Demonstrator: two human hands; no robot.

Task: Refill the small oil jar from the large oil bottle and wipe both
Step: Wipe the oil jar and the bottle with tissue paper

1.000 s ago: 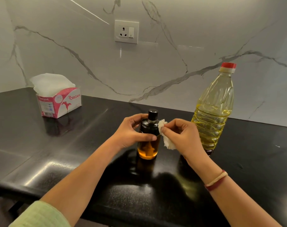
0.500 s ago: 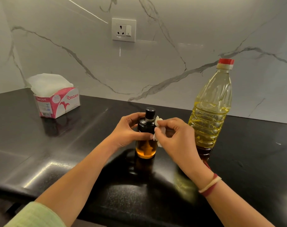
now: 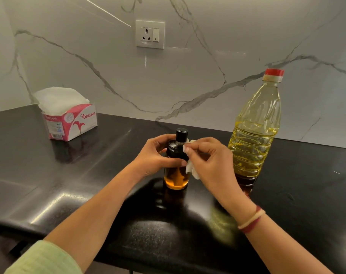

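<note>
1. The small oil jar stands upright on the worktop, near its front edge and about mid-view. Its long axis is vertical, the black cap is on top, and amber oil shows in the lower part.
2. The left grip wraps the jar's dark shoulder from the left, with fingers and thumb curled round it, and steadies it.
3. The right grip pinches a crumpled white tissue. It presses the tissue against the jar's right side at the neck just under the cap, and the rest of the tissue hangs down the jar's flank.
4. The jar lies directly left of the right grip, touching it through the tissue. A wipe would probably run down the vertical axis or round it. The left side is covered by the holding hand, so the jar would likely need turning.
5. The large oil bottle stands upright with its red cap on, just beyond the right hand, to the right of it and apart from the jar. The right grip is nearer, so it is the likelier one to wipe the bottle.
6. The worktop is black, polished and reflective, so it looks slippery if oiled.
7. A tissue box sits well apart at the back left. A marble wall with a socket closes the back.
</note>
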